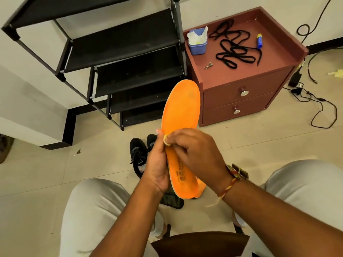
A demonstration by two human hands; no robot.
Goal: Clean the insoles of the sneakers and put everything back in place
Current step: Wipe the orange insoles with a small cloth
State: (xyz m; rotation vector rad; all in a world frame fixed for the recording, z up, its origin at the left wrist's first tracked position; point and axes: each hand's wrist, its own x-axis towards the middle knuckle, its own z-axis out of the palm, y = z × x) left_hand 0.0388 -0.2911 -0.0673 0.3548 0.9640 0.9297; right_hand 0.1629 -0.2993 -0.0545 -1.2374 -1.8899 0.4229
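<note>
The left hand [156,167] is gripping the orange insole [181,112] by its heel half, fingers curled round the edge. It is holding the insole upright above the lap, top face turned to the camera. That looks like the reason for the hold: the whole forefoot is standing free and bare for wiping.

The right hand [196,151] is pinching a small pale scrap [165,141], probably a wipe, and pressing it on the insole's left edge near the middle. Judging from this, the cleaning pass is under way, and the wide toe end above is waiting.

A second orange insole [201,186] is peeking out just behind the right wrist, low by the lap. The black sneakers [138,156] are sitting on the floor tiles straight ahead, between the knees and the black shoe rack [130,39]. Something dark [172,201] is lying between the knees, and I cannot tell what it is.

Now for the room to move. The toe of the held insole is pointing toward the gap between the rack and the red-brown nightstand [241,78], well apart from both. The nightstand's raised rim is fencing in a blue tub of wipes [197,46], loose black laces [233,47], a blue-and-yellow tube [259,40] and small keys [208,65]. Reaching for a fresh wipe would mean going forward and right, over that rim. Black cables [323,108] are trailing on the floor past the nightstand, out of the way.
</note>
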